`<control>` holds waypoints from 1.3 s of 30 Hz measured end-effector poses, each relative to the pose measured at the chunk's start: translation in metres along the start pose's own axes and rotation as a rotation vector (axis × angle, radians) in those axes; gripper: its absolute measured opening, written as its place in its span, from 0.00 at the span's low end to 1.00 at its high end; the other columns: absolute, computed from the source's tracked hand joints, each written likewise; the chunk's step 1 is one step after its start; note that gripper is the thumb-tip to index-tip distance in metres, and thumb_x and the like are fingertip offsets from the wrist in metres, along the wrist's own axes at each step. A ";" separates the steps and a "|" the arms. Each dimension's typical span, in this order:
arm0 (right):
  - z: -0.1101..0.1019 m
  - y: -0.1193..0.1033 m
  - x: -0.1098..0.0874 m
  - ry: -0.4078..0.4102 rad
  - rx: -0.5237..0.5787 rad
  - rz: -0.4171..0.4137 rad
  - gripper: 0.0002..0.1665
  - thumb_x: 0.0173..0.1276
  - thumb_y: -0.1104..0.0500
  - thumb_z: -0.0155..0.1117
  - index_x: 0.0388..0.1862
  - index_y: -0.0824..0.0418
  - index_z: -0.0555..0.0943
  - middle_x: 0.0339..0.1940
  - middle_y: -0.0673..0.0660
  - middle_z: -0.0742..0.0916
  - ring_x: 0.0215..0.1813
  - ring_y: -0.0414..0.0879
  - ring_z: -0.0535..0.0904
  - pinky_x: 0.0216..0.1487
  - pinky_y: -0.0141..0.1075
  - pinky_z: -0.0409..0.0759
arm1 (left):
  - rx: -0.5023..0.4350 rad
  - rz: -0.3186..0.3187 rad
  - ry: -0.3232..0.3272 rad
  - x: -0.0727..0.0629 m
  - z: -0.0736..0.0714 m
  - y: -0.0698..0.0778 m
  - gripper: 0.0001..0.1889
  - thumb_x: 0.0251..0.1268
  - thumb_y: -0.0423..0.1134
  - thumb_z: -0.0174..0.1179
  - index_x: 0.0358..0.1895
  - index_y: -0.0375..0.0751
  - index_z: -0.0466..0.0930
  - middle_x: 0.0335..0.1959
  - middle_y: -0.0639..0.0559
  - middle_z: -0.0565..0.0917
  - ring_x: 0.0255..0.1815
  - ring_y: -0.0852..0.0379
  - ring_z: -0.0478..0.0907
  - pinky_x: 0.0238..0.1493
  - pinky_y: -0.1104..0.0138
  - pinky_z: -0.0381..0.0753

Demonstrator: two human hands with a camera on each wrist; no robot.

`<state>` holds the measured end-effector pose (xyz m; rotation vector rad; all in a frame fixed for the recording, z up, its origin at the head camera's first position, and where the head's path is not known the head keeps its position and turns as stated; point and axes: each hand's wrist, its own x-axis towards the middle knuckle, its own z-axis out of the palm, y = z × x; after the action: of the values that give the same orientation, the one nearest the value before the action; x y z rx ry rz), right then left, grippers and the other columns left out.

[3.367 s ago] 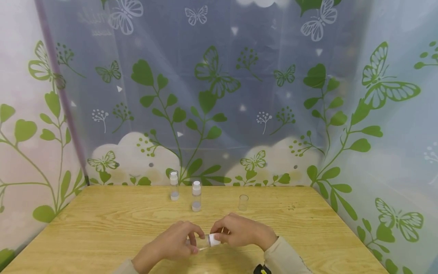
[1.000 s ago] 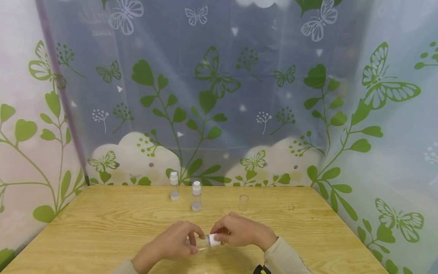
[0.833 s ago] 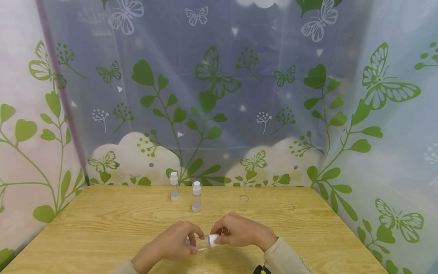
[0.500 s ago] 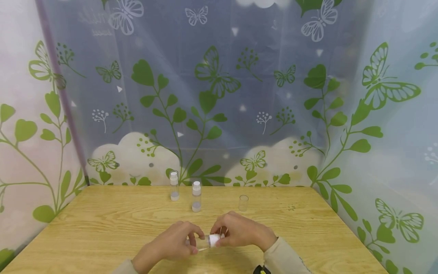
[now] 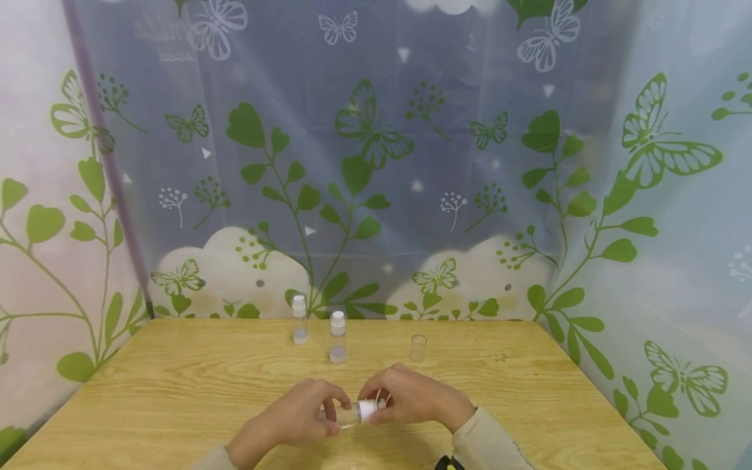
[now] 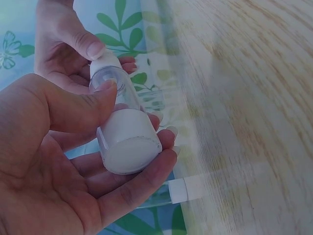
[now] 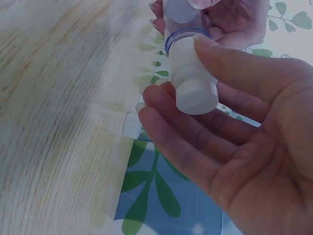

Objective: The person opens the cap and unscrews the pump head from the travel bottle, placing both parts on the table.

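Between my two hands lies a small clear pump bottle (image 5: pixel 348 415), tilted on its side low over the table. My left hand (image 5: pixel 301 412) holds its clear body; in the left wrist view the thumb presses the body and the fingers curl under the white base (image 6: pixel 131 142). My right hand (image 5: pixel 416 395) grips the white pump top (image 7: pixel 190 68), thumb on the collar and fingers beneath it. In the right wrist view the collar meets the clear body at a bluish ring (image 7: pixel 172 40).
Two similar capped pump bottles, one farther left (image 5: pixel 299 320) and one nearer (image 5: pixel 337 338), stand upright toward the back. A clear cap (image 5: pixel 418 349) stands to their right on the wooden table (image 5: pixel 194 385). Printed curtains (image 5: pixel 376 228) enclose the back and sides.
My right fingers and thumb have shifted slightly around the white pump top, so more of its tip shows. My left hand, the standing bottles and the clear cap stay in place.
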<state>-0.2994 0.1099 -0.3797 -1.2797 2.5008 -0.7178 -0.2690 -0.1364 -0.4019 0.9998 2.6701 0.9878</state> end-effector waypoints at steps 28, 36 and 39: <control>0.001 -0.001 0.000 0.002 -0.008 0.001 0.12 0.77 0.61 0.62 0.53 0.58 0.87 0.47 0.50 0.92 0.39 0.29 0.85 0.45 0.23 0.82 | -0.012 -0.003 -0.003 0.000 0.000 0.000 0.17 0.53 0.26 0.70 0.49 0.35 0.86 0.28 0.53 0.89 0.27 0.67 0.79 0.33 0.70 0.81; 0.002 0.001 0.001 0.022 -0.014 -0.008 0.13 0.69 0.62 0.71 0.52 0.58 0.88 0.49 0.51 0.91 0.42 0.30 0.84 0.44 0.23 0.82 | -0.009 -0.006 -0.001 0.000 0.001 0.000 0.18 0.52 0.26 0.70 0.49 0.34 0.86 0.28 0.53 0.88 0.27 0.68 0.79 0.33 0.71 0.81; 0.002 0.002 0.002 0.024 -0.005 -0.016 0.13 0.68 0.63 0.72 0.51 0.58 0.88 0.48 0.52 0.91 0.42 0.30 0.83 0.43 0.23 0.82 | -0.013 -0.007 0.001 0.000 0.000 0.000 0.17 0.52 0.25 0.70 0.48 0.34 0.86 0.27 0.53 0.88 0.26 0.67 0.78 0.32 0.71 0.80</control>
<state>-0.3013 0.1087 -0.3824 -1.3012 2.5156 -0.7358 -0.2684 -0.1361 -0.4019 0.9871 2.6629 1.0038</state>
